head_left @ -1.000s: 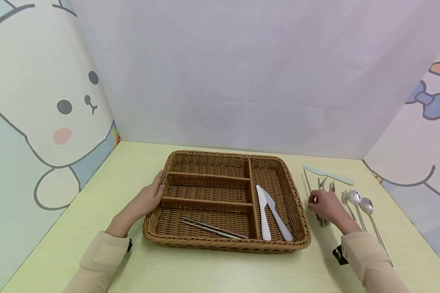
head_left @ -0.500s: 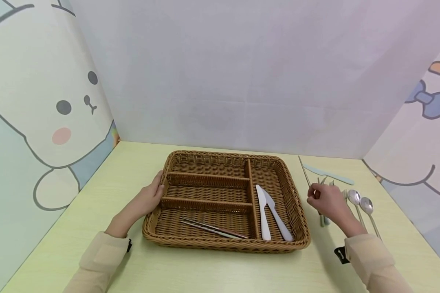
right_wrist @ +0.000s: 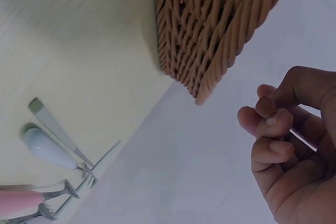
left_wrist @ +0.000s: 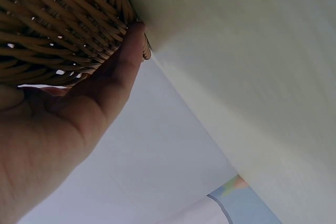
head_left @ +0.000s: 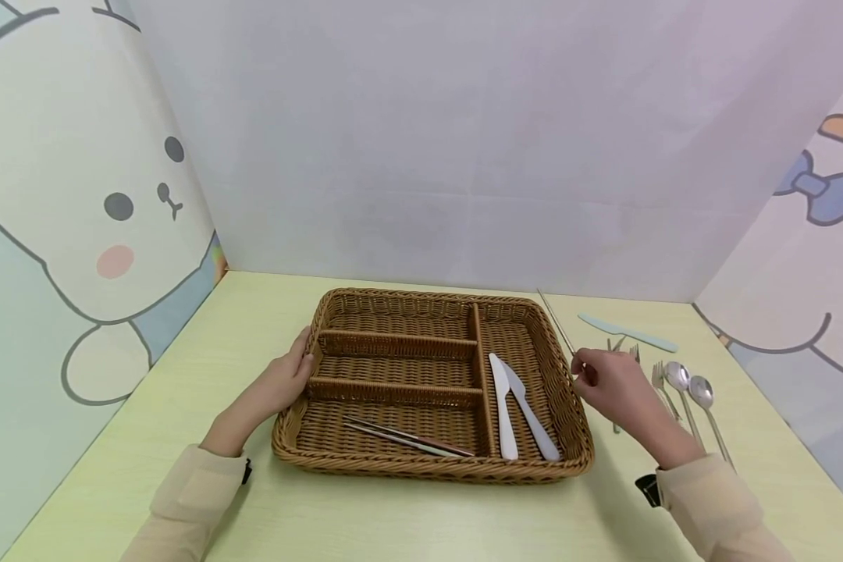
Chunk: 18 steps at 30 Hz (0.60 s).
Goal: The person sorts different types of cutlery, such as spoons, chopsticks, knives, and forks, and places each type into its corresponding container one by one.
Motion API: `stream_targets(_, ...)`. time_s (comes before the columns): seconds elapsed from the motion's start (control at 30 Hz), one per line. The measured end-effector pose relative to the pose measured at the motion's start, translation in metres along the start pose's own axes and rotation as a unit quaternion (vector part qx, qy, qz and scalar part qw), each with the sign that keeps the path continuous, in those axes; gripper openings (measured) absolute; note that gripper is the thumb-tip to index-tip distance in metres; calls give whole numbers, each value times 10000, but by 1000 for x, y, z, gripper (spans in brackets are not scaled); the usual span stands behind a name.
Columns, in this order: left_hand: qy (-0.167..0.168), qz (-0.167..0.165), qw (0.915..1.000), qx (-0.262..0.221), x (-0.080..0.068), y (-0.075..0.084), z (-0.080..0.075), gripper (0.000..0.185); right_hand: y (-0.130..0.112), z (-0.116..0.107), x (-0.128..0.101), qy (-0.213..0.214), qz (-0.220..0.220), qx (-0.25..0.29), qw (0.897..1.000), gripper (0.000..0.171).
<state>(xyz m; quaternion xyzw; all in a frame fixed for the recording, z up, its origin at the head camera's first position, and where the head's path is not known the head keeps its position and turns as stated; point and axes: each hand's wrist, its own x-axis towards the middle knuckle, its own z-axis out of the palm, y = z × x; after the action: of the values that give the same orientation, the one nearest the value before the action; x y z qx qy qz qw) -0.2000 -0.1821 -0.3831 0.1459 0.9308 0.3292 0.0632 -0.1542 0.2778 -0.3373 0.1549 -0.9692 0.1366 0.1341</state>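
My left hand (head_left: 281,381) holds the left side of a brown wicker cutlery tray (head_left: 428,469); in the left wrist view a digit lies along its woven wall (left_wrist: 63,30). Thumb and fingertips of my right hand (head_left: 614,390) pinch a thin metal chopstick (head_left: 557,322), which slants up and left beside the tray's right rim. Its lower end is hidden by the hand. Inside the tray, chopsticks (head_left: 409,439) lie in the front left compartment. A white-handled knife (head_left: 508,425) and a grey-lilac one (head_left: 537,428) share the right compartment.
Right of the tray lie a pale green knife (head_left: 628,332), several forks (head_left: 659,377) and two spoons (head_left: 677,375). Fork handles, one light blue (right_wrist: 50,148) and one pink (right_wrist: 21,203), show in the right wrist view. A pale wall (head_left: 464,156) closes off the table's back.
My right hand has lifted the chopstick from among the cutlery and moved it left, up to the tray's right rim. The left hand has stayed in place.
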Motion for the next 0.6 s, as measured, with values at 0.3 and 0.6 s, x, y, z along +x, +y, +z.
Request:
stream_targets(0.3,-19,-12,10000,-20,-2,1,0,57,-32,-4,-1,85,-770,2,9970,23)
stream_targets(0.6,0,-43,10000,17,0,2,0,57,-59,-2,-1,256,-1408,-310,9892,26)
